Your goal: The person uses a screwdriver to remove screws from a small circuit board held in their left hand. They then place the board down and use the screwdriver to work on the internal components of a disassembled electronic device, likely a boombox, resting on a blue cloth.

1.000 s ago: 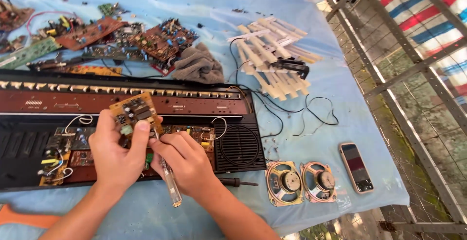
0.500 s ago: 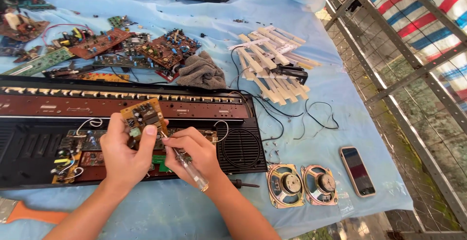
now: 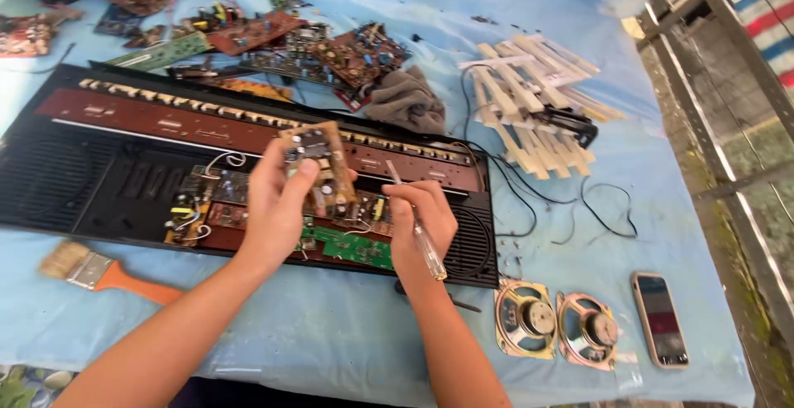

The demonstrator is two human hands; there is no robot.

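Compared with half a second ago, both hands sit a little further to the right over the opened keyboard chassis (image 3: 124,184), and the small circuit board (image 3: 317,162) is lifted higher and tilted more toward the camera.

The left hand (image 3: 277,209) grasps this small brown board from below, with the thumb pressed on its face and the fingers behind it. The board stands almost upright, its long axis going from upper left to lower right, and its lower edge stays close above the green circuit board (image 3: 351,247) inside the chassis. Thin wires seem to go from it down into the chassis, but I cannot follow them clearly.

The right hand (image 3: 420,224) is clenched around a screwdriver (image 3: 413,218) with a clear handle. The metal tip points up and left, toward the right edge of the small board, and stays just beside it; I cannot tell if it touches. The handle end points down and right, toward the two loose speakers (image 3: 556,321) that lie on the blue tabletop (image 3: 331,342) below the chassis.

So the small board lies left of the screwdriver tip, between the two hands, and the left hand is the nearer one because it holds it. A paintbrush (image 3: 99,271) lies below the left end of the chassis, and a phone (image 3: 659,319) lies right of the speakers.
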